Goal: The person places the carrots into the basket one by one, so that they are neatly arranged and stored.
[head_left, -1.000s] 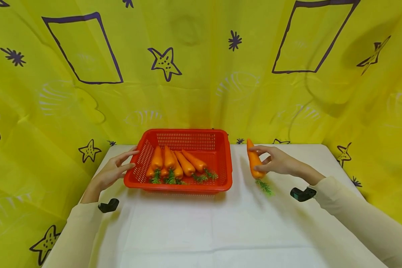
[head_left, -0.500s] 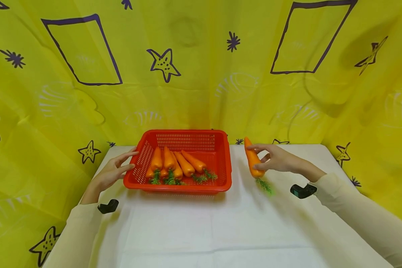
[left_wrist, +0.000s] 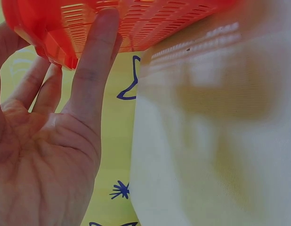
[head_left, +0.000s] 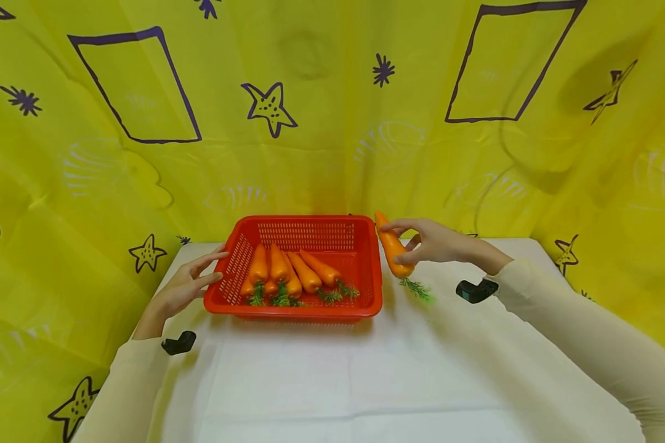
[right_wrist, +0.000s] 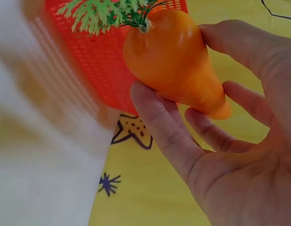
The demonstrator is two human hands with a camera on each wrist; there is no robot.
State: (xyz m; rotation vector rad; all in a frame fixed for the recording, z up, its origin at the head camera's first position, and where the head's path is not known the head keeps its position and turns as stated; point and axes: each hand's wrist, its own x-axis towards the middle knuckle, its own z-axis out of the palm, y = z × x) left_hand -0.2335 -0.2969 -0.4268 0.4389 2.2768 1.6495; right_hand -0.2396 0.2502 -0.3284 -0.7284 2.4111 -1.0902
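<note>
My right hand (head_left: 440,242) holds an orange toy carrot (head_left: 393,246) between thumb and fingertips, tilted with its tip up and green leafy top down. In the head view the carrot's tip overlaps the right rim of a red plastic basket (head_left: 296,311). The right wrist view shows the thick end of the carrot (right_wrist: 169,52) close up, with the basket (right_wrist: 108,84) behind it. Several more carrots (head_left: 309,278) lie in the left and middle of the basket. My left hand (head_left: 183,286) touches the basket's left side with spread, fairly straight fingers; one finger (left_wrist: 96,66) lies along the slotted wall.
The basket stands toward the back of a table with a white cloth (head_left: 343,375). A yellow curtain (head_left: 321,166) with starfish drawings hangs behind and on both sides. Each wrist wears a small black device (head_left: 476,290).
My right hand has carried the carrot left and slightly up, from over the table to the basket's right rim. My left hand and the basket have stayed in place.
</note>
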